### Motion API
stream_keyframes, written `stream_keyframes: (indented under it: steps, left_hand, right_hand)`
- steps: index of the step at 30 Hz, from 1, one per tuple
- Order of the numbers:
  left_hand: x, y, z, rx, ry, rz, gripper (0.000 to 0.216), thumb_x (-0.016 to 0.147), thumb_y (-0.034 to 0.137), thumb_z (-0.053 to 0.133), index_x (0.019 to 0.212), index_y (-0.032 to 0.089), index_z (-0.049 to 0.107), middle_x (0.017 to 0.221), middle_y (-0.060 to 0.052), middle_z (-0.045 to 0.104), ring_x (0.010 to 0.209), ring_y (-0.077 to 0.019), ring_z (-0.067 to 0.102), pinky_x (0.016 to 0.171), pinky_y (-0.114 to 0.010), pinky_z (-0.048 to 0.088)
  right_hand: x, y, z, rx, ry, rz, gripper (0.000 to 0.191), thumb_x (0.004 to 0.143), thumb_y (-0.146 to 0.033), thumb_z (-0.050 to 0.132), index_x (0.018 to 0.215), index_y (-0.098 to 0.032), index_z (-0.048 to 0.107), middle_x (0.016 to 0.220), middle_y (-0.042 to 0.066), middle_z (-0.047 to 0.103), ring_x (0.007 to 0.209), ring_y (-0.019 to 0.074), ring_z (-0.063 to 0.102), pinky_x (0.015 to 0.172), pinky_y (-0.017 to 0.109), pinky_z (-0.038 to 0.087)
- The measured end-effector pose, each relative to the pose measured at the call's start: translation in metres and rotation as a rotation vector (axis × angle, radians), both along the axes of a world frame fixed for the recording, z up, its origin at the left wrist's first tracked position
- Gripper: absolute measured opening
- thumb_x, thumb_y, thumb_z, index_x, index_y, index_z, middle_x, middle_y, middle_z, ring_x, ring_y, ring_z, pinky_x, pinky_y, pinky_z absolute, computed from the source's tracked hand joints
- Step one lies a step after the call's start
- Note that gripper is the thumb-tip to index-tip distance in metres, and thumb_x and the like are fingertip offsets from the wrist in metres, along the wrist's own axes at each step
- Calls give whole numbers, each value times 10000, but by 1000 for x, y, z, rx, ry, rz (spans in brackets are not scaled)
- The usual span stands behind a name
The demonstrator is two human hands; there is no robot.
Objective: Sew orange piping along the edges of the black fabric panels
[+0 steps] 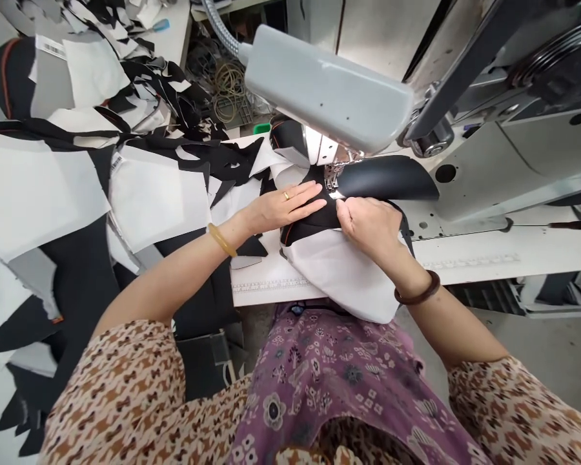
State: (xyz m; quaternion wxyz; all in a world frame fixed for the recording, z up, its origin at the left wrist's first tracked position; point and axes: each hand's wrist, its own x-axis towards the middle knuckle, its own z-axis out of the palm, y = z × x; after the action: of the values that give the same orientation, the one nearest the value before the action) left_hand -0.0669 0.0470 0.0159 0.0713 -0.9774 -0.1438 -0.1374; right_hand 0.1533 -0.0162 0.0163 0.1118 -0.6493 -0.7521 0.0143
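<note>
A black-and-white fabric piece (339, 271) with orange stitching lies on the sewing machine bed, its black part under the needle area (333, 175). My left hand (283, 206) lies flat on the black fabric, fingers stretched toward the presser foot, a ring on one finger. My right hand (368, 223) is closed in a pinch on the fabric edge just right of the needle. The white part hangs over the table's front edge toward my lap.
The sewing machine (489, 129) fills the right, its grey lamp head (326, 87) on a flexible neck overhanging the needle. A large heap of black and white cut pieces (126, 168) covers the left. A ruler strip (271, 285) runs along the table's front edge.
</note>
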Motion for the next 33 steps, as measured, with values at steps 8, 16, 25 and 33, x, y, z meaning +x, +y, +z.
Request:
stream_keyframes:
  steps: [8, 16, 25, 33]
  left_hand:
    - [34, -43, -21, 62, -128, 397, 423, 947, 153, 277, 1329, 177, 458, 1363, -145, 480, 1298, -239, 428, 1042, -426, 411]
    - [66, -62, -32, 180, -259, 668, 377, 956, 267, 343, 1286, 216, 519, 1295, -125, 551, 1206, -237, 532, 1032, -416, 398]
    - [68, -63, -33, 103, -324, 687, 375, 958, 263, 333, 1279, 253, 526, 1285, -121, 560, 1191, -238, 544, 1021, -437, 393]
    - [63, -64, -31, -24, -336, 650, 381, 951, 290, 353, 1307, 286, 489, 1343, -139, 503, 1246, -268, 489, 1046, -508, 338]
  right_hand:
    - [12, 27, 8, 33, 63, -115, 474, 914, -370, 273, 707, -134, 628, 771, 111, 626, 732, 168, 517, 601, 279, 223]
    - [16, 63, 16, 30, 116, -32, 318, 820, -297, 370, 658, -138, 592, 694, 74, 573, 690, 145, 478, 624, 291, 247]
    - [16, 79, 19, -34, 88, 14, 306, 767, -308, 403, 690, -150, 654, 592, 89, 538, 636, 166, 453, 608, 290, 236]
    - [19, 84, 11, 20, 102, 43, 318, 767, -322, 411, 745, -153, 679, 596, 85, 544, 638, 168, 461, 612, 293, 259]
